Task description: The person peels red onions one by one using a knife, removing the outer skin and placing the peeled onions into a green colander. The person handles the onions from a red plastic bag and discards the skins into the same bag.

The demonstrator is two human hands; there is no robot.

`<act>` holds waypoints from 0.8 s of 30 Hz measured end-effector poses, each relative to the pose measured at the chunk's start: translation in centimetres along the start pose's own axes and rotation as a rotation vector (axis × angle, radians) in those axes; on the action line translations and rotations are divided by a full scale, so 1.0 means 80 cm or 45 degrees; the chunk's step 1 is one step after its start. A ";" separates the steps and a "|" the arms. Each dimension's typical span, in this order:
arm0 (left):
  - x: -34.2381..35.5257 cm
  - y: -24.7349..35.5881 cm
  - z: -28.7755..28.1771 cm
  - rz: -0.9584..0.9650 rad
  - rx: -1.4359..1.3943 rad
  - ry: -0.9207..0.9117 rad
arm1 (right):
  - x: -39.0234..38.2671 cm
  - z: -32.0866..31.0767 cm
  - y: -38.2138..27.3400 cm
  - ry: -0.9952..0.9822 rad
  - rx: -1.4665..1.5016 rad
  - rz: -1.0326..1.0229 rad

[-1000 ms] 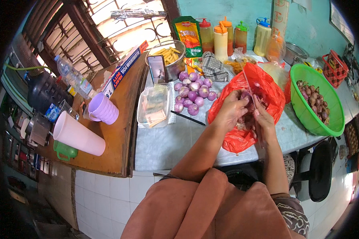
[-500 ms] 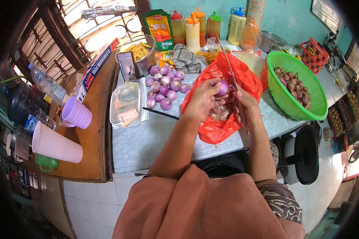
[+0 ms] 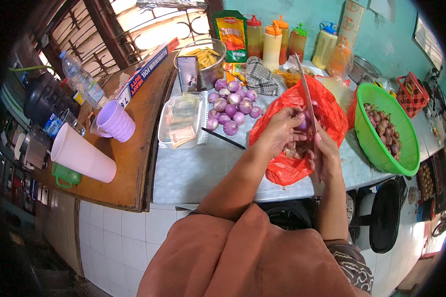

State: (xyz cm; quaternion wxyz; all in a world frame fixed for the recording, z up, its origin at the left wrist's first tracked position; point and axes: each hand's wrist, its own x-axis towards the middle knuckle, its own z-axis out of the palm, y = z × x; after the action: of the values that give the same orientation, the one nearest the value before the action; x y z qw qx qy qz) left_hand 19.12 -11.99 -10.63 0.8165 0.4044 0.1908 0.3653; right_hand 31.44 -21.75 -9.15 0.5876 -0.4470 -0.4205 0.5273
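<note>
Over the open red plastic bag (image 3: 287, 171), my left hand (image 3: 281, 131) grips a purple shallot (image 3: 303, 123) in its fingers. My right hand (image 3: 328, 154) is closed on a long knife (image 3: 306, 86), its blade pointing up and away from me along the shallot's right side. Papery skins (image 3: 296, 151) lie in the bag beneath my hands. Left of the bag sits a pile of peeled purple shallots (image 3: 231, 106). To the right, a green plastic basket (image 3: 369, 106) holds many brownish unpeeled shallots (image 3: 385, 129).
A lidded clear box (image 3: 179, 116) with banknotes, a black pen (image 3: 223, 138) and a propped phone (image 3: 188, 74) are left. Several sauce bottles (image 3: 272, 48) and a checked cloth (image 3: 260, 76) stand behind. Cups (image 3: 84, 153) sit on the wooden table (image 3: 126, 166).
The view has turned, so the whole scene sits farther right in the picture. The knife's blade shows more of its flat side, and both hands still hold the shallot and knife.
</note>
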 end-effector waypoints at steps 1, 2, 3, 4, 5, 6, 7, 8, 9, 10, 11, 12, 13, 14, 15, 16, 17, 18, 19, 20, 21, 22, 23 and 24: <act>0.000 0.001 0.003 0.004 0.039 0.052 | -0.001 0.004 -0.004 0.024 -0.022 -0.011; 0.001 0.002 0.001 -0.015 0.050 0.050 | 0.001 0.005 -0.004 0.030 -0.007 -0.014; 0.001 0.002 0.000 -0.038 0.058 0.046 | 0.002 0.004 -0.003 0.039 0.006 -0.016; 0.001 0.002 -0.001 -0.061 0.066 0.041 | 0.004 0.002 -0.002 0.050 0.019 -0.017; 0.000 0.001 0.000 -0.021 0.056 0.053 | 0.007 0.001 -0.002 0.039 0.013 -0.033; 0.000 0.002 0.000 -0.024 0.041 0.064 | 0.008 -0.001 0.000 0.033 0.009 -0.047; 0.001 0.002 -0.001 -0.027 0.026 0.074 | 0.009 -0.003 0.001 0.027 0.004 -0.061; 0.001 0.003 -0.001 -0.032 0.010 0.082 | 0.011 -0.003 0.001 0.030 0.000 -0.070; 0.001 0.003 -0.002 -0.018 -0.018 0.056 | 0.014 -0.004 0.001 0.036 0.000 -0.077; 0.000 0.003 -0.004 -0.006 -0.047 0.030 | 0.017 -0.005 0.001 0.043 0.000 -0.085; 0.000 0.004 -0.006 0.005 -0.076 0.002 | 0.020 -0.008 0.005 0.051 0.004 -0.085; 0.000 0.004 -0.007 0.003 -0.105 -0.015 | 0.022 -0.014 0.010 0.063 0.008 -0.085; 0.001 0.004 -0.010 -0.001 -0.134 -0.033 | 0.023 -0.018 0.012 0.077 0.011 -0.085; 0.001 0.005 -0.011 -0.006 -0.164 -0.053 | 0.024 -0.021 0.011 0.097 -0.009 -0.101; 0.001 0.005 -0.012 0.000 -0.178 -0.042 | 0.025 -0.020 0.010 0.116 -0.026 -0.116; 0.001 0.005 -0.011 0.004 -0.191 -0.033 | 0.025 -0.019 0.008 0.137 -0.044 -0.130; 0.001 0.005 -0.010 0.008 -0.205 -0.024 | 0.021 -0.017 0.001 0.135 -0.023 -0.145; 0.002 0.005 -0.009 0.009 -0.219 -0.021 | 0.021 -0.016 0.000 0.181 -0.032 -0.129; 0.006 0.002 -0.014 0.019 -0.225 -0.087 | 0.021 -0.016 -0.001 0.227 -0.041 -0.114; 0.006 0.001 -0.018 0.049 -0.246 -0.105 | 0.021 -0.019 -0.001 0.275 -0.049 -0.100; 0.007 0.002 -0.020 0.041 -0.241 -0.115 | 0.021 -0.026 0.003 0.243 -0.053 -0.055; 0.007 0.003 -0.020 0.034 -0.236 -0.125 | 0.020 -0.029 0.004 0.239 -0.062 -0.025; 0.006 0.003 -0.018 0.042 -0.235 -0.117 | 0.020 -0.030 0.004 0.235 -0.071 0.004; 0.006 0.005 -0.019 0.043 -0.211 -0.105 | 0.020 -0.028 0.006 0.228 -0.070 0.034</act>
State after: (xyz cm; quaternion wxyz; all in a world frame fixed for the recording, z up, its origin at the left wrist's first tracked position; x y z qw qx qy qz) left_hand 18.32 -10.68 -11.23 0.8480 0.3535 0.1193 0.3766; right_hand 33.64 -20.31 -10.09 0.6032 -0.5139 -0.3749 0.4812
